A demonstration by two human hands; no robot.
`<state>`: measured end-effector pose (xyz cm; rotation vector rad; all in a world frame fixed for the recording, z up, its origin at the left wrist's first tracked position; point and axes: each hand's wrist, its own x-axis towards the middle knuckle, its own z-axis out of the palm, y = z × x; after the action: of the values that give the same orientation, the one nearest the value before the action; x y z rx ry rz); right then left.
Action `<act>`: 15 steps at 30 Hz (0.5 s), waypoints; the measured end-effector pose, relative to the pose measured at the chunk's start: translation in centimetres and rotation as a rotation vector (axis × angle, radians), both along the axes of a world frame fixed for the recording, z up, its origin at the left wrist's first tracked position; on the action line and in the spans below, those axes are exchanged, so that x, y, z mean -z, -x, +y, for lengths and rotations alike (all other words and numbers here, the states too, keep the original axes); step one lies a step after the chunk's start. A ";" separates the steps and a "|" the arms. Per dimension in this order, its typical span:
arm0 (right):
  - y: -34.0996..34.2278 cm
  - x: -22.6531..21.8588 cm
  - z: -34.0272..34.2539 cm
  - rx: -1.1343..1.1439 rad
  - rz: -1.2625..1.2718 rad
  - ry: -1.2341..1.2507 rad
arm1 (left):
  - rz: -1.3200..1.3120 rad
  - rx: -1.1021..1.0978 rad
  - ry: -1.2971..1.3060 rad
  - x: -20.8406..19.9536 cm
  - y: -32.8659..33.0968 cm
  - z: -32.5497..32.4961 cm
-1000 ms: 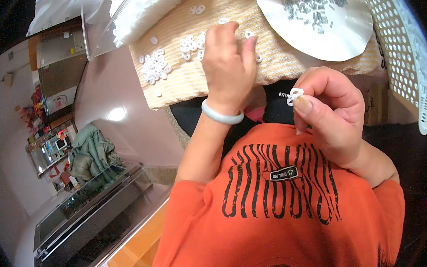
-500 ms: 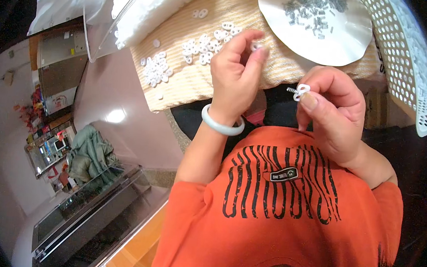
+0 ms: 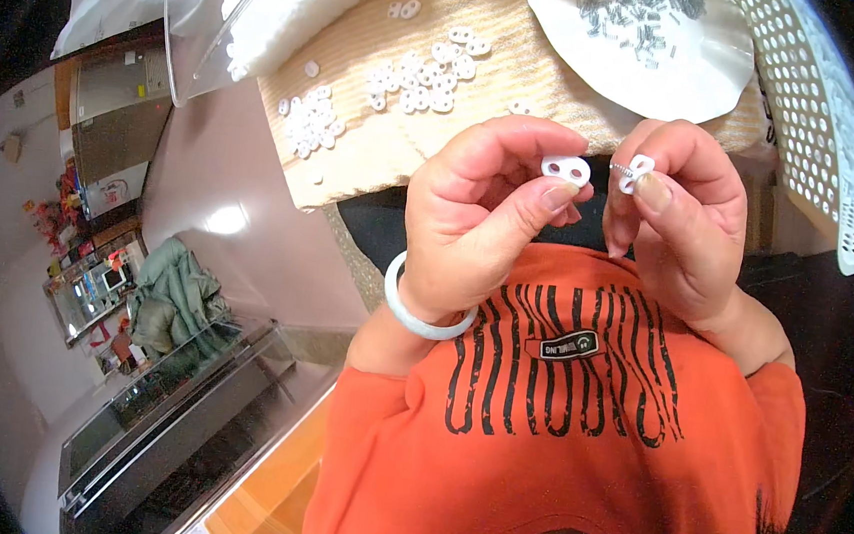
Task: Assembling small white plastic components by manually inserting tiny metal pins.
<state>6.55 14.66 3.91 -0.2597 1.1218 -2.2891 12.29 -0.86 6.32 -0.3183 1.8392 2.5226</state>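
Before an orange shirt, the left hand pinches a white plastic two-holed piece between thumb and fingers, near the right hand — itself closed on a second white plastic piece with a thin metal coil spring jutting leftward. Loose white two-holed pieces lie on a tan-and-white striped cloth, near a round white dish holding small grey springs. On the shirt, a small dark rectangular label bears pale lettering
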 end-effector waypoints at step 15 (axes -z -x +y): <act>0.1 0.6 -0.5 0.046 0.131 0.091 | 0.237 -0.145 0.436 1.2 0.0 1.2</act>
<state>6.45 14.13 3.34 -0.4293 1.0985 -2.3963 12.30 0.37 5.15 -0.1599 2.5456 2.3016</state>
